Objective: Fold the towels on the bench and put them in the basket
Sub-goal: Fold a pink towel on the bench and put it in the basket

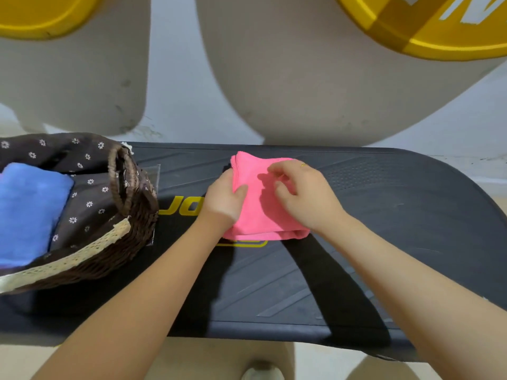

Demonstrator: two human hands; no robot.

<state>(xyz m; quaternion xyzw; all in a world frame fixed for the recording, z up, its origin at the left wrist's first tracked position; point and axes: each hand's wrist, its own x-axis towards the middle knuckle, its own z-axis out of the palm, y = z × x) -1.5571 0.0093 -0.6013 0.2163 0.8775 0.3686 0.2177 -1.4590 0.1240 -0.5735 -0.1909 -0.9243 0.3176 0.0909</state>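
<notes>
Folded pink towel [260,204] long axis away, left hand [223,201] gripping edge

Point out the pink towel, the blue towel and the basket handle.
pink towel [263,212]: head view, on its folded top face between the hands.
blue towel [30,204]: head view, on its middle, inside the basket.
basket handle [119,185]: head view, on the woven loop at the basket's right end.

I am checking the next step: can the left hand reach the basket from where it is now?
Probably yes. The left hand grips the pink towel, and only bare bench lies between it and the basket on its side.
</notes>
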